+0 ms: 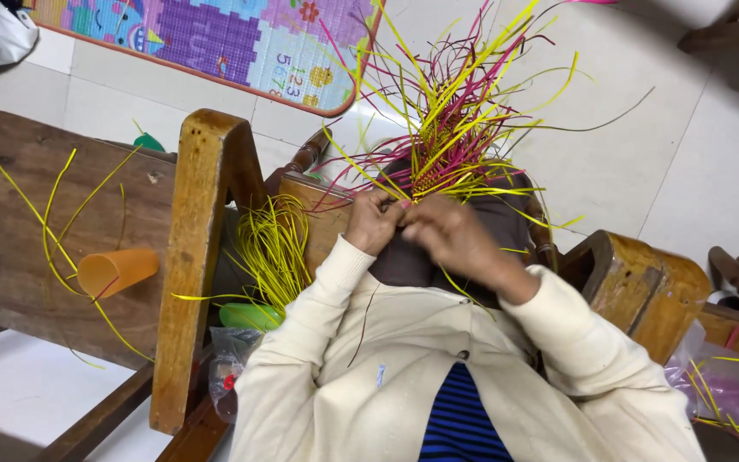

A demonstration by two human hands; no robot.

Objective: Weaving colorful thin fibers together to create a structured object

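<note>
A half-woven piece (pixel 434 175) of yellow, pink and dark strips rests on my lap, and its loose strips (pixel 464 85) fan out away from me. My left hand (pixel 373 221) pinches the near edge of the weave with its fingers curled. My right hand (pixel 451 235) is closed on strips at the same edge, touching the left hand. Cream sleeves (pixel 318 325) cover both arms.
A bundle of yellow strips (pixel 274 248) lies left of my lap beside a wooden chair arm (pixel 194 257). An orange cup (pixel 117 270) lies on its side on a wooden seat (pixel 36 188). A wooden block (pixel 643 287) and a plastic bag (pixel 733 389) are at right.
</note>
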